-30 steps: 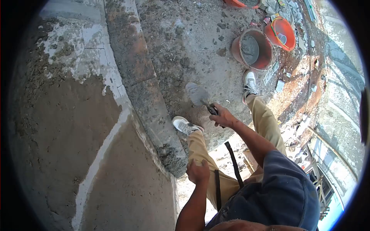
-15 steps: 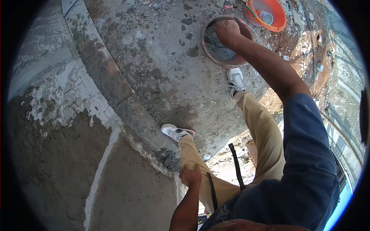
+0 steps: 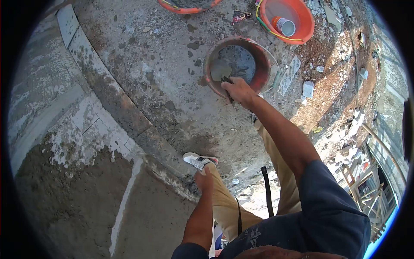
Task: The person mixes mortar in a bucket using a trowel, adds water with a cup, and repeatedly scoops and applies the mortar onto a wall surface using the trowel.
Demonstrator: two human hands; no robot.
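My right hand [image 3: 239, 91] is closed around the dark handle of a trowel [image 3: 221, 71] at the near rim of a bucket [image 3: 263, 64]. The trowel's blade is inside the bucket, over wet grey mortar [image 3: 241, 60]. My left hand [image 3: 204, 179] rests near my knee, beside the white shoe [image 3: 199, 160]; its fingers are mostly hidden, and whether it holds anything cannot be made out.
An orange bucket [image 3: 305, 21] with a cup [image 3: 284, 26] stands at the upper right, and another orange container [image 3: 185, 9] at the top. A low curved ledge [image 3: 116, 97] borders the plastered surface [image 3: 82, 198] at left. Rubble [image 3: 308, 89] lies at right.
My right hand first moved from above the ground to deep in the bucket, then back to its near rim, where the trowel shows again. My left hand has shifted forward along my leg.
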